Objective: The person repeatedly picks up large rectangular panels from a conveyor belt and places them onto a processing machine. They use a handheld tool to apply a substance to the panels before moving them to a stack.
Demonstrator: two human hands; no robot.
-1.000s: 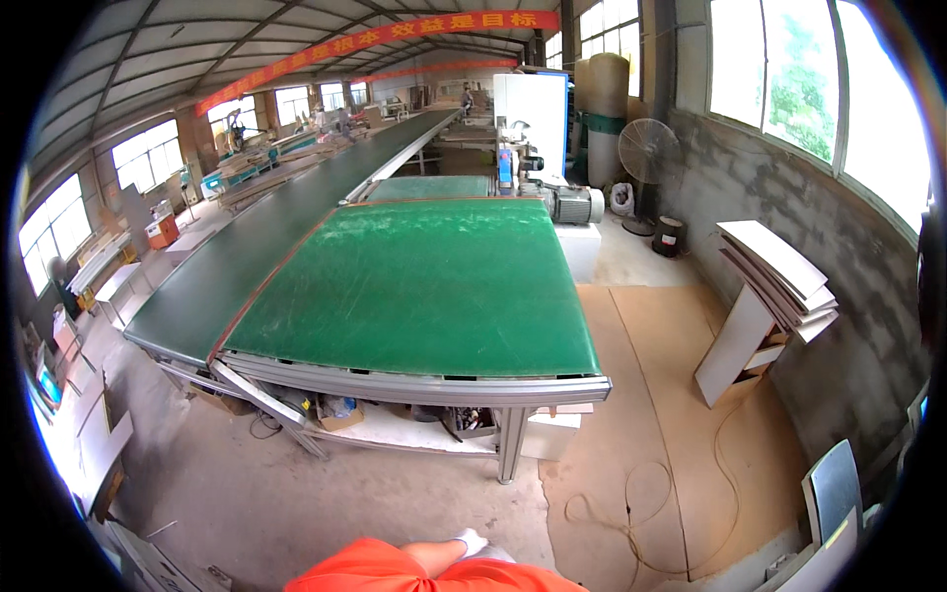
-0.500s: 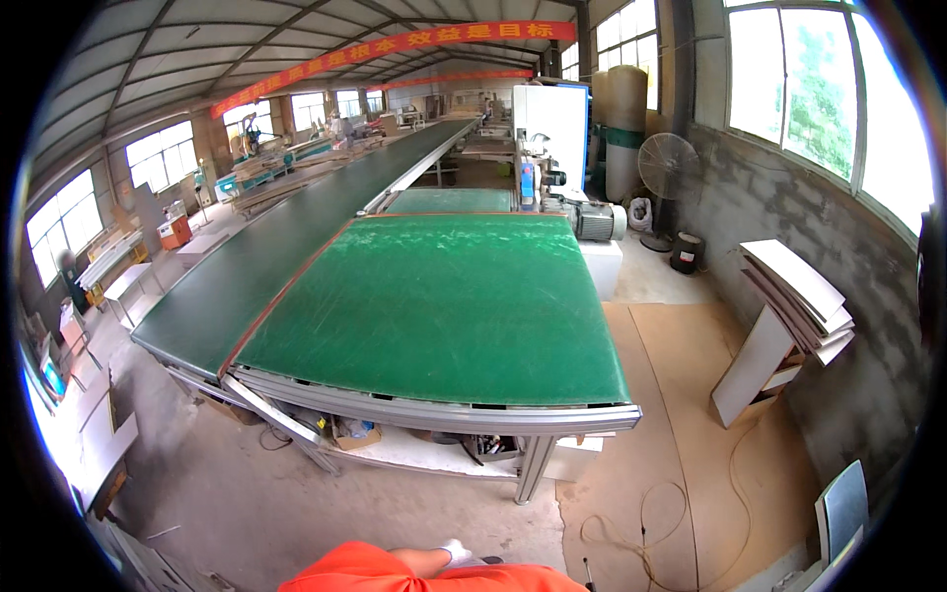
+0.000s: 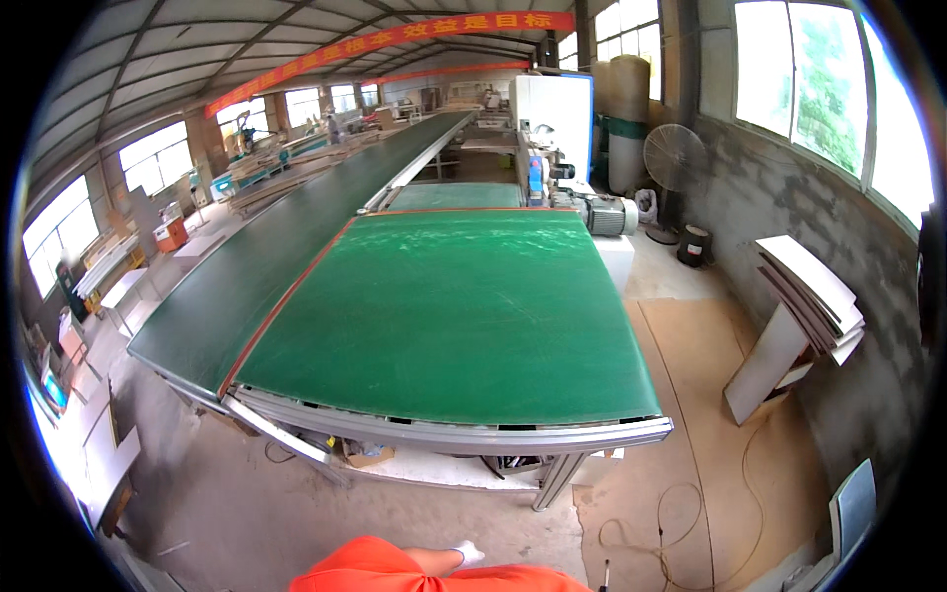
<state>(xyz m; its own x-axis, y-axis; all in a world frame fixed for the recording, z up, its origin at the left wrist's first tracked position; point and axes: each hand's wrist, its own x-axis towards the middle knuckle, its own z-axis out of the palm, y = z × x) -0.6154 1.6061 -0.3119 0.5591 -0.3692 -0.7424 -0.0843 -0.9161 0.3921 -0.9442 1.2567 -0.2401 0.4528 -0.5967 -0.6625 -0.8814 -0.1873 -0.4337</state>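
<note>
Neither of my hands shows; only my orange clothing [image 3: 370, 567] and a bent leg ending in a white sock or shoe [image 3: 468, 554] appear at the lower edge. Just right of the clothing, a thin rod with a dark lower end [image 3: 605, 574] pokes into view, and what holds it, if anything, is hidden. In front of me stands a conveyor table with a wide green belt [image 3: 454, 316], its top bare. Along its near side runs a silver metal rail [image 3: 493, 434]. A longer dark green belt [image 3: 266, 252] adjoins it on the left, beyond a reddish strip.
Under the table, a white shelf [image 3: 424, 474] bears boxes and small items. A grey motor [image 3: 612, 215] sits at the far right corner. White panels [image 3: 809, 281] lean and lie stacked by the right wall. A loose cable [image 3: 760, 493] loops over brown floor sheets. A standing fan [image 3: 674, 158] is behind.
The view has shifted slightly: the table's near edge sits lower and reaches farther right, and I appear closer to it. My leg and the thin rod have moved a little rightward in the picture.
</note>
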